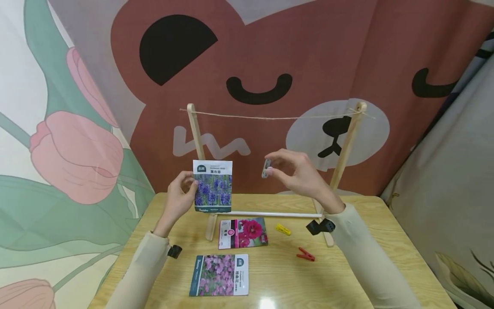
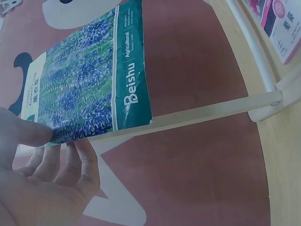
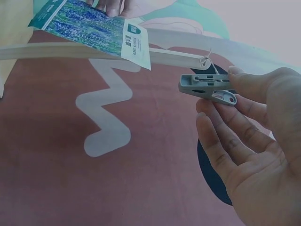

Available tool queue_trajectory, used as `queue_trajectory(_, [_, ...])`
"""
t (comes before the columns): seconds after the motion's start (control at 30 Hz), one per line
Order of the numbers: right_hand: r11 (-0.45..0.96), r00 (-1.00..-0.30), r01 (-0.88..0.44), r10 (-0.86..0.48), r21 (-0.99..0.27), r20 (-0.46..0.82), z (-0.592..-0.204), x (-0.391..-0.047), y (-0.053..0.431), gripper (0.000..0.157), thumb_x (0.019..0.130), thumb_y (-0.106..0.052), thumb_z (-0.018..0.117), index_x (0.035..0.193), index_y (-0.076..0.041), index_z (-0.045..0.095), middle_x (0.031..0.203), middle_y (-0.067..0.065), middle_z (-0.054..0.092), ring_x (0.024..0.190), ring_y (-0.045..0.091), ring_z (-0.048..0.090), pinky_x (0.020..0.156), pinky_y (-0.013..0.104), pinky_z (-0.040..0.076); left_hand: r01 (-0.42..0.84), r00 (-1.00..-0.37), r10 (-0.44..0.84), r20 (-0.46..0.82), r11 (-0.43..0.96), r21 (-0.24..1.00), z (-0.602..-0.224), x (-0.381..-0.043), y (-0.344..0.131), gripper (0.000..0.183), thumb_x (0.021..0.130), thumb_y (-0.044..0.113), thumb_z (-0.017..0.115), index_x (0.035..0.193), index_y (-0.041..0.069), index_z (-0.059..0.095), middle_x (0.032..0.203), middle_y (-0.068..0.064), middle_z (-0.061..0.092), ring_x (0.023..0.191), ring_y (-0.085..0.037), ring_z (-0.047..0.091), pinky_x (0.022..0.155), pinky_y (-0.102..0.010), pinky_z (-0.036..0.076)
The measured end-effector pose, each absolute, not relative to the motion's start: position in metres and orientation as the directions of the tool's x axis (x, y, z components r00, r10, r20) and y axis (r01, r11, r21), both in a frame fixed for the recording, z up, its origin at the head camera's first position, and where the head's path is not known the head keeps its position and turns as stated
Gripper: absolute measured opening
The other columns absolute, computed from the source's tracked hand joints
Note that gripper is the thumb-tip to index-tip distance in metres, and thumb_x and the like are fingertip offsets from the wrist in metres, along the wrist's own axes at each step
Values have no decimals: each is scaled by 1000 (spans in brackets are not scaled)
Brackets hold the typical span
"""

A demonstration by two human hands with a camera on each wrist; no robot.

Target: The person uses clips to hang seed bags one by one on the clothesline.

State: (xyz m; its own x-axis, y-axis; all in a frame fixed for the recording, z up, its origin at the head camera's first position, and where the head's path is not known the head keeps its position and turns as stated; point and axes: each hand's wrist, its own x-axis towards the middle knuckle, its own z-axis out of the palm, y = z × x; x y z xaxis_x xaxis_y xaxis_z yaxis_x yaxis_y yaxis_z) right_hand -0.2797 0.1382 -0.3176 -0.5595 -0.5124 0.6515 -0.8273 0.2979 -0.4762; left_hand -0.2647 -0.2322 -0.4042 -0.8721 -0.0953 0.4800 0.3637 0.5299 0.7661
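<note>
Head view: the left hand (image 1: 181,191) holds the blue packet (image 1: 213,189) upright by one side edge, thumb on the printed face; the packet is a thin, flat rectangle. The right hand (image 1: 295,169) pinches the small grey clip (image 1: 266,168) between thumb and fingertips, apart from the packet. Above both, a thin, fibrous string (image 1: 247,117) sags slightly between wooden posts (image 1: 346,143), flat bars with rounded tops, linked low down by a smooth white rod (image 1: 270,213). On the glossy, wood-grained surface (image 1: 347,274) lie the red packet (image 1: 251,234), near the rod, and the pink packet (image 1: 218,274), closer to the person; a slim yellow clip (image 1: 283,229) and a red clip (image 1: 306,254) lie to the right. A bear-printed cloth (image 1: 308,43) hangs behind.

Left wrist view: the thumb presses the front of the blue packet near its corner, bent fingers lying beneath; the hold is narrow. The sheet bows faintly, its teal band smooth.

Right wrist view: the grey clip, two-armed and slotted with an oval hole, sits between thumb above and fingers below; the lower fingers curve loosely. Behind it, string is knotted round a post's rounded tip.
</note>
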Motion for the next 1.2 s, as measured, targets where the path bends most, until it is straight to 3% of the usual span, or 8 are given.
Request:
queue_trajectory(0.43, [288, -535, -844, -511, -452, 673, -307, -280, 130, 33, 97, -11, 80, 129, -13, 74, 107, -3, 76, 95, 12, 72, 79, 31, 58, 378, -865, -78, 495, 547, 747, -399, -263, -235, 23, 104, 1, 64, 127, -5, 66, 102, -21, 77, 85, -19, 69, 72, -22, 52])
queue_trajectory(0.57, [286, -521, -853, -508, -437, 686, -302, -283, 127, 32, 97, -10, 80, 128, -11, 74, 107, -1, 76, 96, 13, 72, 80, 31, 58, 380, -867, -76, 492, 539, 752, -394, -264, -235, 24, 105, 2, 64, 128, -4, 65, 104, -21, 76, 85, -22, 68, 72, -29, 53])
queue_trajectory(0.7, [286, -505, -863, -509, -417, 697, -299, -286, 124, 32, 96, -10, 81, 128, -10, 75, 106, -1, 77, 96, 13, 73, 83, 39, 61, 381, -869, -69, 489, 537, 752, -390, -264, -233, 25, 105, 3, 63, 129, -4, 64, 105, -21, 76, 89, -26, 69, 75, -30, 54])
queue_trajectory(0.83, [276, -494, -869, -514, -410, 701, -296, -288, 120, 32, 96, -10, 81, 128, -9, 74, 105, 0, 77, 95, 15, 74, 85, 46, 62, 374, -875, -64, 480, 541, 754, -390, -265, -232, 27, 106, 4, 63, 131, -4, 64, 107, -21, 75, 92, -28, 69, 76, -25, 53])
queue_trajectory(1.2, [291, -507, -862, -519, -416, 688, -289, -287, 114, 31, 98, -12, 79, 128, -9, 74, 106, 0, 77, 98, 15, 74, 85, 41, 61, 391, -863, -69, 500, 535, 749, -388, -270, -229, 24, 104, 2, 64, 128, -5, 65, 106, -22, 76, 90, -23, 68, 76, -24, 53])
